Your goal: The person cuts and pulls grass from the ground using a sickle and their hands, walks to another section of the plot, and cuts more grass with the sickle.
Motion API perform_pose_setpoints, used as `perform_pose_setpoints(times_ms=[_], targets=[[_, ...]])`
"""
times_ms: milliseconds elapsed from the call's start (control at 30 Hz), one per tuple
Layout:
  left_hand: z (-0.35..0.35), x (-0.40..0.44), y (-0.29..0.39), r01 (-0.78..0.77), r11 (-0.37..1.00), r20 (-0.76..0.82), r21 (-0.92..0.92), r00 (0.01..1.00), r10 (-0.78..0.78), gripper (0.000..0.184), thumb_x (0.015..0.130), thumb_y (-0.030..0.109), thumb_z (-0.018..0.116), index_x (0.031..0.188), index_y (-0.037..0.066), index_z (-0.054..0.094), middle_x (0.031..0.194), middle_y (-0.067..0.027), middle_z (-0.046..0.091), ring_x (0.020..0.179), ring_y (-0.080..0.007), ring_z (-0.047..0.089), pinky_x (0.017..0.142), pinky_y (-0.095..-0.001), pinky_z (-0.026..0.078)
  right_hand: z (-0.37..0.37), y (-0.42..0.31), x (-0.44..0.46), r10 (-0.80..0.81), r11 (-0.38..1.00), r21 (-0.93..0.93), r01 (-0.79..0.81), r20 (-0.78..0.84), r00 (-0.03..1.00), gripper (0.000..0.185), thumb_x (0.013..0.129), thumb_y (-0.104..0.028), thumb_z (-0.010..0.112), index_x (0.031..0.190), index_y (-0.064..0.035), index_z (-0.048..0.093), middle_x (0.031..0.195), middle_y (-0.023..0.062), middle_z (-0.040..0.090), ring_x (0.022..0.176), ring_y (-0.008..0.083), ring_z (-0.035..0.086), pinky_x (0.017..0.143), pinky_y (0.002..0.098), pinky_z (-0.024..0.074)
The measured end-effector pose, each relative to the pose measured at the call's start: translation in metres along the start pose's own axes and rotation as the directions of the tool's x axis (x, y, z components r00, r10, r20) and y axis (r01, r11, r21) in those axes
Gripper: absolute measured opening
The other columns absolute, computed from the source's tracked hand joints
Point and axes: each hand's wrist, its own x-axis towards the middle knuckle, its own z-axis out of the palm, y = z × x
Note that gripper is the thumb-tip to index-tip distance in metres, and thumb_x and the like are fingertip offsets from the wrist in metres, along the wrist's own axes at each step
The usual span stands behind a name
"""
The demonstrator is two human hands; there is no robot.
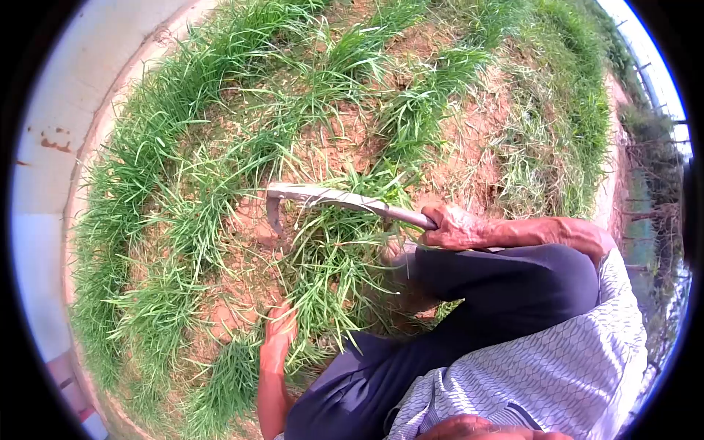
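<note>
My right hand (456,226) is closed around the handle end of a short hand hoe (345,198). The hoe reaches leftward over the grass, and its narrow bent blade (274,213) points down close to bare reddish soil. Low among the plants, my left hand (281,321) is against the side of a leafy green grass clump (330,271). Blades cover its fingers, so their grip is hidden. The hoe's shaft crosses above this clump.
More grass tufts (198,220) grow in rows across reddish soil (469,147). Cut or flattened grass (532,169) lies on the right. A pale wall (66,132) with a curb borders the left side. My bent knee (565,271) is below the right forearm.
</note>
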Motion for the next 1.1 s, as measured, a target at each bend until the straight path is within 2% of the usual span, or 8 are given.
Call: perform_pose_setpoints(times_ms=[600,700,733,767,800,967,1033,1100], targets=[[-0.109,-0.085,0.018,0.658,0.298,0.350,-0.691,0.666,-0.659,0.034,0.091,0.033,0.050,0.070,0.008,0.049,0.059,-0.0026,0.048,0.045,-0.0114,0.044,0.043,-0.0254,0.034,-0.064,-0.052,0.074,0.133,0.991,-0.036,-0.129,0.147,0.980,0.040,0.070,-0.034,0.064,0.088,0.0009,0.057,0.078,0.0213,0.062,0.077,0.0365,0.062,0.069,0.0446,0.0470],[-0.108,-0.130,0.045,0.752,0.394,0.324,-0.529,0.608,-0.725,0.031,0.091,0.028,0.050,0.069,0.006,0.052,0.058,-0.0058,0.050,0.046,-0.0179,0.049,0.049,-0.0311,0.040,-0.120,-0.067,0.036,0.271,0.961,0.024,-0.276,0.139,0.953,0.040,0.073,-0.033,0.062,0.094,0.0006,0.058,0.078,0.0212,0.062,0.075,0.0344,0.062,0.067,0.0435,0.0472],[-0.081,-0.164,0.019,0.460,0.862,0.156,-0.214,0.887,-0.435,0.028,0.090,0.025,0.051,0.072,0.004,0.055,0.060,-0.0095,0.053,0.048,-0.0233,0.052,0.050,-0.0342,0.042,-0.132,-0.059,0.024,0.294,0.956,-0.025,-0.293,0.116,0.949,0.038,0.073,-0.033,0.061,0.092,0.0001,0.057,0.075,0.0190,0.061,0.073,0.0319,0.061,0.065,0.0427,0.0470],[-0.059,-0.197,-0.006,-0.020,0.982,0.151,0.188,0.988,-0.008,0.025,0.088,0.023,0.052,0.074,0.003,0.057,0.062,-0.0132,0.056,0.049,-0.0287,0.055,0.052,-0.0373,0.044,-0.147,-0.062,0.007,0.343,0.938,0.009,-0.345,0.091,0.935,0.037,0.073,-0.032,0.061,0.091,-0.0003,0.056,0.073,0.0175,0.060,0.071,0.0308,0.061,0.065,0.0424,0.0468],[-0.065,-0.215,0.002,-0.023,0.981,0.155,0.191,0.988,-0.007,0.025,0.088,0.023,0.052,0.074,0.003,0.057,0.062,-0.0132,0.056,0.049,-0.0287,0.055,0.052,-0.0373,0.044,-0.162,-0.066,-0.011,0.392,0.917,0.043,-0.396,0.070,0.917,0.036,0.073,-0.032,0.061,0.089,-0.0007,0.056,0.072,0.0161,0.059,0.069,0.0298,0.060,0.064,0.0420,0.0467],[-0.091,-0.298,0.091,0.544,0.835,0.319,-0.079,0.808,-0.496,0.024,0.086,0.023,0.053,0.074,0.002,0.058,0.063,-0.0140,0.060,0.050,-0.0294,0.056,0.048,-0.0388,0.044,-0.217,-0.053,-0.108,0.595,0.801,0.071,-0.595,0.022,0.803,0.034,0.071,-0.031,0.061,0.084,0.0001,0.056,0.071,0.0168,0.060,0.068,0.0295,0.060,0.062,0.0421,0.0475],[-0.109,-0.319,0.125,0.843,0.291,0.475,-0.453,0.504,-0.721,0.027,0.086,0.025,0.056,0.070,0.003,0.056,0.058,-0.0068,0.056,0.048,-0.0186,0.054,0.045,-0.0325,0.042,-0.224,-0.037,-0.156,0.632,0.775,0.010,-0.631,-0.021,0.775,0.034,0.070,-0.030,0.062,0.084,0.0012,0.058,0.073,0.0185,0.061,0.071,0.0307,0.062,0.064,0.0417,0.0488],[-0.134,-0.342,0.156,0.805,0.314,0.451,-0.504,0.555,-0.699,0.027,0.086,0.025,0.057,0.070,0.004,0.055,0.058,-0.0046,0.055,0.048,-0.0145,0.053,0.044,-0.0297,0.041,-0.239,-0.037,-0.205,0.695,0.719,-0.002,-0.695,-0.016,0.719,0.035,0.070,-0.030,0.062,0.084,0.0020,0.059,0.073,0.0189,0.062,0.071,0.0308,0.063,0.065,0.0405,0.0504]])
